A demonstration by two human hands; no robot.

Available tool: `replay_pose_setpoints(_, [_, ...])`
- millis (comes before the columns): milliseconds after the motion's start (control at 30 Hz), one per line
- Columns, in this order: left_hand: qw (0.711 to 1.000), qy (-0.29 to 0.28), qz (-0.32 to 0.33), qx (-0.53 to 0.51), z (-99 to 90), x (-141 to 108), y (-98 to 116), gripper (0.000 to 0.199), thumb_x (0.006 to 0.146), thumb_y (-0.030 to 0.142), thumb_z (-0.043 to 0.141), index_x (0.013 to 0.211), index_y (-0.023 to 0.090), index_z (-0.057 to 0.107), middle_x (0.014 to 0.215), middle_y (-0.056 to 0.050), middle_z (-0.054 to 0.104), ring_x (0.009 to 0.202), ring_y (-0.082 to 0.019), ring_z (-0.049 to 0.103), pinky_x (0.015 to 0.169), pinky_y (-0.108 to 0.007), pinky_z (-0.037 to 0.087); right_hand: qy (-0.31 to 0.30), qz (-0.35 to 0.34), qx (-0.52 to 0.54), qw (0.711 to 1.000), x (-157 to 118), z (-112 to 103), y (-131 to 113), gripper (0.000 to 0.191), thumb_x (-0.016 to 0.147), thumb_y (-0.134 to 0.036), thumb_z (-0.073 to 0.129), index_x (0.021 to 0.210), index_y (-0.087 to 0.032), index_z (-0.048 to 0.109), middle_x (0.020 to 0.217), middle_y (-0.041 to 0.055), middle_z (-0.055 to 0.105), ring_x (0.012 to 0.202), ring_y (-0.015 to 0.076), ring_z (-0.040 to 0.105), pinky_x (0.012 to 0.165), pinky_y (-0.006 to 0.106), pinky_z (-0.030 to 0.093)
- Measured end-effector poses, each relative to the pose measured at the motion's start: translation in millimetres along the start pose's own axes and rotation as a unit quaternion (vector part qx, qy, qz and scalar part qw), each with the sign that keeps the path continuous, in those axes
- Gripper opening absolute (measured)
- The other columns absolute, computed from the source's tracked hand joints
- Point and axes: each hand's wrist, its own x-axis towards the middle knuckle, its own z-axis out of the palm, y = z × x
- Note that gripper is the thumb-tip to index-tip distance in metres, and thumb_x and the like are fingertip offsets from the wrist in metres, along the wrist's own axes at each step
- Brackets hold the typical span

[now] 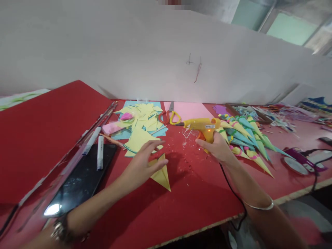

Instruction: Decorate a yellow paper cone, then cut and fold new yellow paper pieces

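Observation:
My right hand is closed round the handle of a yellow glue gun, whose nozzle points left over the red table. A folded yellow paper piece lies on the table, its sharp tip toward me. Just above its upper left part is my left hand, thumb and fingers apart, nothing held between them. Behind that hand lies a pile of yellow and blue paper pieces.
Scissors lie behind the glue gun. Decorated paper cones are heaped at right, near a purple device. Markers rest on a black phone at left. The gun's black cord hangs over the front edge.

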Motion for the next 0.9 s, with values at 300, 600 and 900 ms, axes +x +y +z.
replay_pose_setpoints(300, [0.974, -0.064, -0.071, -0.206, 30.3, 56.6, 35.5, 0.027, 0.076, 0.043, 0.051, 0.069, 0.018, 0.057, 0.06, 0.003, 0.059, 0.06, -0.011, 0.056, 0.062, -0.025, 0.045, 0.023, 0.004, 0.033, 0.999, 9.8, -1.6, 10.9, 0.028, 0.064, -0.04, 0.065, 0.074, -0.017, 0.051, 0.056, -0.0054, 0.046, 0.049, 0.0092, 0.041, 0.045, 0.022, 0.036])
replay_pose_setpoints(600, [0.987, 0.049, -0.135, -0.074, -5.3, 75.8, -13.1, 0.026, 0.079, 0.037, 0.051, 0.064, 0.018, 0.06, 0.054, 0.005, 0.053, 0.057, -0.01, 0.051, 0.06, -0.023, 0.04, 0.093, 0.01, 0.106, 0.99, 25.0, -13.4, 27.5, 0.027, 0.066, -0.039, 0.065, 0.073, -0.018, 0.05, 0.051, -0.0067, 0.044, 0.044, 0.008, 0.038, 0.041, 0.021, 0.031])
replay_pose_setpoints(900, [0.978, 0.031, -0.201, 0.044, -24.5, 108.1, -39.5, 0.03, 0.085, 0.034, 0.052, 0.108, 0.016, 0.054, 0.109, -0.006, 0.058, 0.091, -0.019, 0.058, 0.076, -0.039, 0.05, 0.168, -0.003, 0.145, 0.975, 31.9, -27.8, 26.3, 0.028, 0.064, -0.041, 0.064, 0.067, -0.019, 0.047, 0.046, -0.0077, 0.044, 0.04, 0.0075, 0.039, 0.039, 0.02, 0.033])
